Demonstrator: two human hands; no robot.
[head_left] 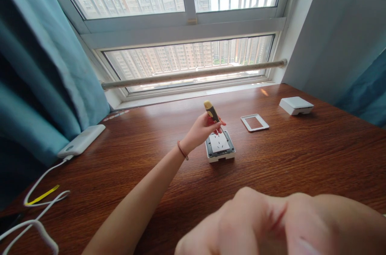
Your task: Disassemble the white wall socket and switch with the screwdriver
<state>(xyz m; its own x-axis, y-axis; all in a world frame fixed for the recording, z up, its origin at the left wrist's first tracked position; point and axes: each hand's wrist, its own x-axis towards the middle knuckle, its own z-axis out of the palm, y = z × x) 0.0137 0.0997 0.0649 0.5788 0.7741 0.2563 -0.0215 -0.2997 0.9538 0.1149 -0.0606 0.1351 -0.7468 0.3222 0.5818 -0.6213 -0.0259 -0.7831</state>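
My left hand (208,125) is closed around a screwdriver (211,111) with a yellow and dark handle. The handle tilts up, and the shaft points down at the wall socket (219,142). That socket has a white face and a grey frame, seated on a white box on the table; the left fingers are right over its far edge. Large and blurred, close to the camera at the bottom right, my right hand (271,219) is closed with its fingers curled. What it holds, if anything, is hidden.
A white cover frame (255,122) lies right of the socket. Farther right rests a white box (296,105). On the left are a white power bank (81,140), its cable (44,178) and a yellow strip (44,195). A rail (193,74) crosses the window behind the wooden table (301,154).
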